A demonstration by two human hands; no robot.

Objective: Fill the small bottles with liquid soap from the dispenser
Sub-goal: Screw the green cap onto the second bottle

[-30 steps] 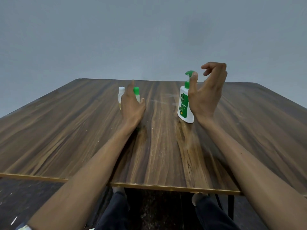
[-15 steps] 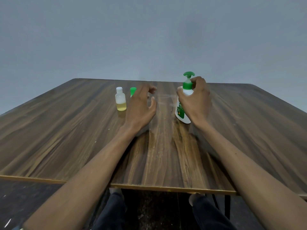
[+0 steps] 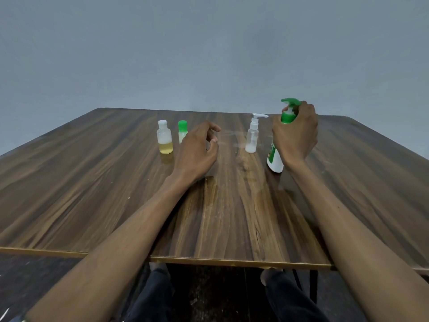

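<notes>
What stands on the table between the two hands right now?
In the head view, a small clear pump bottle stands upright between the left hand and the right hand, which grips the soap dispenser.

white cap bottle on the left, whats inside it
The white cap bottle holds yellowish liquid in its lower part; above that it looks empty. Nothing covers it; the left hand is beside it, not touching.

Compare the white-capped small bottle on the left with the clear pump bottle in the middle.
The white-capped bottle is squat with a flat cap and holds yellowish liquid; the pump bottle is slimmer, taller, has a white spout head and a whitish layer at its bottom. Both are translucent, upright and untouched by either hand.
</notes>
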